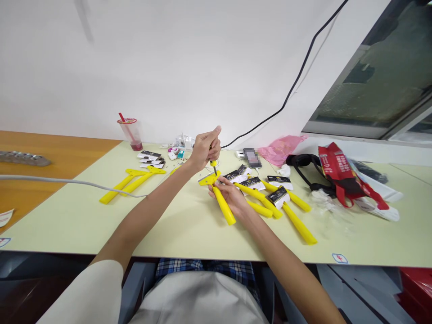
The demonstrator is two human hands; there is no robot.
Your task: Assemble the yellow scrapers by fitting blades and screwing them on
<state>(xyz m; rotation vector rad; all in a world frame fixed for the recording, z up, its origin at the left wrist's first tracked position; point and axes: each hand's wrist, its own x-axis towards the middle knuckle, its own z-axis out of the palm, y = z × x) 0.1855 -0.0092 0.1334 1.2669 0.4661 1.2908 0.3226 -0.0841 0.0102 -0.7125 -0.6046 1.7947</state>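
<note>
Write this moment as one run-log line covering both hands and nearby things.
left hand: grips screwdriver | right hand: holds yellow scraper | screwdriver: points down at scraper head | nearby: carded yellow scrapers at right

We logged smooth plastic on the held scraper (223,204), metal on the screwdriver shaft (215,170), a smooth matt table (178,225), clear plastic cup (131,133), crinkled pink plastic bag (280,152).

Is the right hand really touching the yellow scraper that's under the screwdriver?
Touching. The head view shows the right hand gripping the yellow scraper near its top, with fingers on both sides.
</note>
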